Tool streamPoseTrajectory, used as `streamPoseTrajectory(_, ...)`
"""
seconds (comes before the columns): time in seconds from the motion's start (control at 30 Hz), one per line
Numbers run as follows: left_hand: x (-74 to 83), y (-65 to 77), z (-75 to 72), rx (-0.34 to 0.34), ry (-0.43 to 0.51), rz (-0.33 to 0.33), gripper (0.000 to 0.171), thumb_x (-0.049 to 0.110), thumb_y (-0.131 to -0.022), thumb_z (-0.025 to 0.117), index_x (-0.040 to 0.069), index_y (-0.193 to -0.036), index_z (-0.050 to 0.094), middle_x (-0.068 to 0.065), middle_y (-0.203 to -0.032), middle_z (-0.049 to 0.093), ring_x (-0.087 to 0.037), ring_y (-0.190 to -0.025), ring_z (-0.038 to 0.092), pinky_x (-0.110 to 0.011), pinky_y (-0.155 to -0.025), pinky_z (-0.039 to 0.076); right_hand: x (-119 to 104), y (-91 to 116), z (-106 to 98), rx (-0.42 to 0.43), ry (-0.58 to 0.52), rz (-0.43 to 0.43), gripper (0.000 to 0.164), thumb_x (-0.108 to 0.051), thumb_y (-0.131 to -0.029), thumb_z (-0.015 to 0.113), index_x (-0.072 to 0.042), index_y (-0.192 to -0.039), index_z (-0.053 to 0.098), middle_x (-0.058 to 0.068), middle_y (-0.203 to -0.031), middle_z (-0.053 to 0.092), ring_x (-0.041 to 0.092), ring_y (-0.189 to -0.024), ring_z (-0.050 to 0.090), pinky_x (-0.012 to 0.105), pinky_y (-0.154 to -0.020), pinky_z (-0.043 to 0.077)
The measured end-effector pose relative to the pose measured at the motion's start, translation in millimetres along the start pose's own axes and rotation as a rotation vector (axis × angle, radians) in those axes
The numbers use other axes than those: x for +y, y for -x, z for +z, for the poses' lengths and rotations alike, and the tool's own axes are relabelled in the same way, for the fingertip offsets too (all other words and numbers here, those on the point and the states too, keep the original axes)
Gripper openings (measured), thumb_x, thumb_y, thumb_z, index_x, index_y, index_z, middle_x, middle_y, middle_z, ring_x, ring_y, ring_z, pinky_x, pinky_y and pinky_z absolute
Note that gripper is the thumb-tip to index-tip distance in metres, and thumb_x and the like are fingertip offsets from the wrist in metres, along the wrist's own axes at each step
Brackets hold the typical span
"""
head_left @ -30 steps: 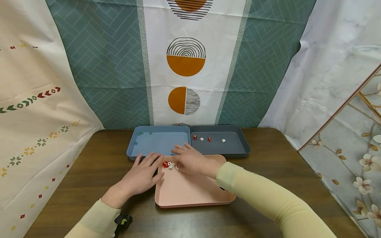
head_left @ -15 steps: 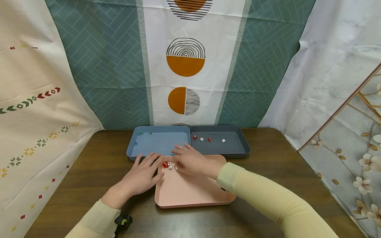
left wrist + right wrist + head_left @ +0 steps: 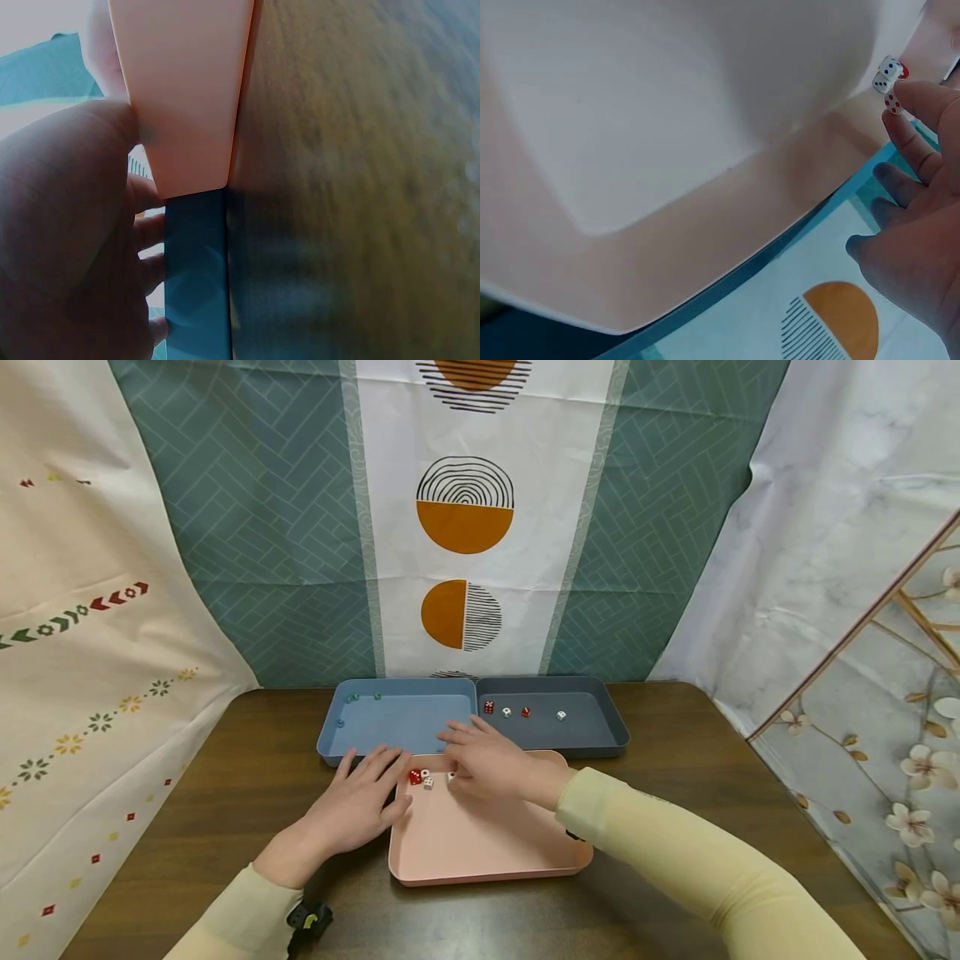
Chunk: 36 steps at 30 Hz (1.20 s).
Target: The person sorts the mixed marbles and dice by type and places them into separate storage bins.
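Observation:
My right hand [image 3: 491, 764] is over the far part of the pink tray [image 3: 491, 835], pinching a white die [image 3: 892, 103] between thumb and index finger. Its other fingers stretch out past the tray's far rim. Left of it in the pink tray sit a red die [image 3: 415, 777] and two white dice, the nearer white die [image 3: 428, 783] showing its pips. At the tray's far left corner, my left hand [image 3: 356, 802] rests with fingers spread, thumb against the pink tray's side and fingertips at the blue tray's rim. It holds nothing.
Behind the pink tray, a light blue tray [image 3: 401, 718] holds several small green and blue pieces. Beside it on the right, a dark grey tray [image 3: 592, 735] has red and white dice in it. All three trays stand on a wooden table [image 3: 675, 768] before hanging cloths.
My right hand has shifted slightly to the right, and the white die at its fingertips has moved a little with it. The left hand stays put.

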<state>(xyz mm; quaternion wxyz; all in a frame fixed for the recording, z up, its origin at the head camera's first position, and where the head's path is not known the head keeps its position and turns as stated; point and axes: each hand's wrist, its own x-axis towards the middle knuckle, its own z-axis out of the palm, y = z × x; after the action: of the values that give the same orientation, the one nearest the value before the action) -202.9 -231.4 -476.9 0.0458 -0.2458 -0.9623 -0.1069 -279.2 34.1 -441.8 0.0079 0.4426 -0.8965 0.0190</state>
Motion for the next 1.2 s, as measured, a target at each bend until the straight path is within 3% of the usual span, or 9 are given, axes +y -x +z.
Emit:
streamPoseTrajectory(0.47, 1.9, 0.7, -0.7, 0.012, -0.003, 0.003, 0.065, 0.039, -0.115, 0.060, 0.005, -0.169, 0.045, -0.021, -0.171, 0.043, -0.046, -0.161, 0.034, -0.077, -0.127, 0.017, 16, 12, -16, 0.028, -0.027, 0.024, 0.012, -0.017, -0.104, 0.081, -0.016, -0.101, 0.070, 0.013, -0.168, 0.051, 0.034, -0.164, 0.032, 0.059, -0.134, 0.017)
streamPoseTrajectory(0.73, 3.8, 0.6, -2.9, 0.017, 0.001, 0.007, 0.065, 0.038, -0.115, 0.061, 0.006, -0.169, 0.045, -0.020, -0.171, 0.043, -0.046, -0.161, 0.035, -0.077, -0.126, 0.017, 27, 21, -27, 0.039, -0.077, 0.067, 0.011, -0.021, -0.106, 0.078, -0.016, -0.104, 0.069, 0.014, -0.171, 0.047, 0.034, -0.166, 0.028, 0.057, -0.135, 0.011)
streamPoseTrajectory(0.93, 3.1, 0.3, -2.2, 0.011, -0.006, 0.002, 0.065, 0.040, -0.115, 0.060, 0.007, -0.169, 0.045, -0.020, -0.171, 0.043, -0.045, -0.161, 0.034, -0.077, -0.127, 0.017, 33, 26, -37, 0.083, -0.068, 0.070, 0.012, -0.020, -0.104, 0.080, -0.014, -0.103, 0.070, 0.018, -0.168, 0.050, 0.038, -0.165, 0.031, 0.061, -0.134, 0.015)
streamPoseTrajectory(1.2, 2.5, 0.4, -1.1, 0.013, 0.004, 0.002, 0.065, 0.040, -0.115, 0.059, 0.007, -0.169, 0.045, -0.020, -0.171, 0.043, -0.045, -0.161, 0.034, -0.077, -0.127, 0.016, 46, 29, -45, 0.078, -0.072, 0.127, 0.013, -0.024, -0.106, 0.078, -0.019, -0.100, 0.068, 0.014, -0.170, 0.048, 0.035, -0.166, 0.028, 0.058, -0.135, 0.012)
